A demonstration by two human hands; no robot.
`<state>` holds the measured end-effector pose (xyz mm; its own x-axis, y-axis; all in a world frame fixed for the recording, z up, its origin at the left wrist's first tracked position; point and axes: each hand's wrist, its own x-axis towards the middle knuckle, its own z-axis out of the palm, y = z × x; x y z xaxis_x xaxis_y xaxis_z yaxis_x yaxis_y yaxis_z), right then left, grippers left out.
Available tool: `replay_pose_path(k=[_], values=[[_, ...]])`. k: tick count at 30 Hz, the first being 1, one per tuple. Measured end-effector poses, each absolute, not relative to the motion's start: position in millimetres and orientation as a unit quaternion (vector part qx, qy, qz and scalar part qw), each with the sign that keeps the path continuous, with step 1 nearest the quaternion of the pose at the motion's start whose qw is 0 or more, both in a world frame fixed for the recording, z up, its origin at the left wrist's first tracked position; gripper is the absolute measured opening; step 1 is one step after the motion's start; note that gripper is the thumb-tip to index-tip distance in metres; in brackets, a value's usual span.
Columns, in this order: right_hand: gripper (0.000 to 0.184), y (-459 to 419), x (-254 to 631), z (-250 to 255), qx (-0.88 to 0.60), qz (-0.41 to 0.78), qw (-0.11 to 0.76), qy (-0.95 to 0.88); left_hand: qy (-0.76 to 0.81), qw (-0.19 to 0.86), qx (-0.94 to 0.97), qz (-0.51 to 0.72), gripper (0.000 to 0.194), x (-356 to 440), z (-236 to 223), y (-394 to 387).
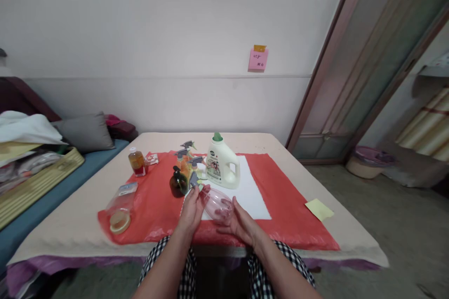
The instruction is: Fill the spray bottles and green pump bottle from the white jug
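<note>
Both of my hands hold a clear, pinkish spray bottle [218,205] tilted over the front of a white sheet. My left hand [192,205] grips its upper left end, close to a grey trigger head [194,180]; whether that head is fixed to this bottle I cannot tell. Around the lower right end, my right hand [242,224] has its fingers under the bottle. Just behind stands a pale green detergent jug [228,175] with a green top. To the left are a dark brown pump bottle [178,183] and several trigger spray bottles [183,162], some with orange liquid.
An amber bottle [137,163] and a small red-white packet [152,159] stand at the left. Nearer lie a clear plastic bag [122,201] and a round tan lid [119,222]. A red plastic sheet [291,215] covers the table; a yellow note [320,209] lies at its right.
</note>
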<state>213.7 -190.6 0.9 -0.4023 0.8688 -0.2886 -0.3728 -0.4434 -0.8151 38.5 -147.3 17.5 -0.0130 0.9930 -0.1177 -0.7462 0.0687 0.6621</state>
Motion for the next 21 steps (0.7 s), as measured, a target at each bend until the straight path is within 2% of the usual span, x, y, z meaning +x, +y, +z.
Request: replay_pose_path(k=[2,5,12,14,17,21], values=[[0.07,-190.7,216.5,1.7,-0.346,0.787,0.408,-0.308,0.289,0.675,0.207,0.647,0.02,37.5,16.9,-146.7],[0.062,-188.8,218.7,-0.9,-0.352,0.757,0.457,-0.307,0.301,0.68,0.192,0.64,0.014,35.6,14.6,-147.0],[0.081,-185.1,215.9,-6.7,-0.367,0.693,0.533,-0.319,0.326,0.682,0.167,0.633,0.008,34.2,12.9,-148.5],[0.078,-185.1,215.2,-5.7,-0.365,0.698,0.532,-0.311,0.321,0.682,0.165,0.636,0.008,33.9,14.1,-148.0],[0.063,-185.9,216.4,-2.7,-0.364,0.729,0.503,-0.287,0.307,0.681,0.164,0.644,0.008,32.9,16.8,-146.9],[0.066,-188.7,219.1,0.3,-0.361,0.782,0.436,-0.26,0.302,0.686,0.167,0.641,0.009,32.1,20.5,-147.0]])
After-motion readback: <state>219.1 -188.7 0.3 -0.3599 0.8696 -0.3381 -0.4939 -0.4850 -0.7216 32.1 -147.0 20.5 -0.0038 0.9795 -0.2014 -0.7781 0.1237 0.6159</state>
